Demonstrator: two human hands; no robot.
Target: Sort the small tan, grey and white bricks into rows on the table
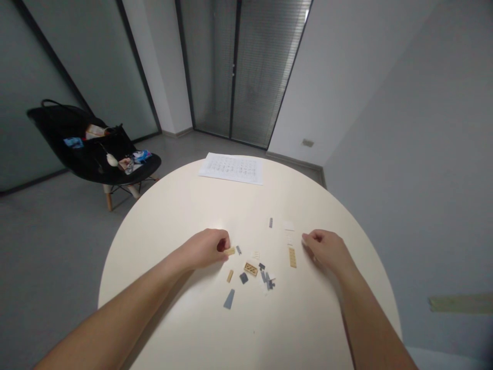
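My left hand (211, 247) pinches a small tan building brick (230, 251) just above the table, left of the loose pieces. Right of it lies a small grey piece (239, 250). My right hand (323, 247) has its fingers curled together; what is between them, if anything, I cannot make out. Nearest to it are a tan studded plate (292, 257) and white pieces (289, 226). In the middle lie an upturned tan brick (250, 269), a dark grey piece (244, 278), a narrow tan piece (230, 276), a grey wedge plate (229, 299) and several grey pieces (267, 280).
The round white table (173, 205) carries a printed sheet (231, 168) at its far edge. A single grey piece (270, 222) lies beyond the others. A black chair (92, 139) with a bag and small items stands at the left. A wall (404, 180) rises at the right.
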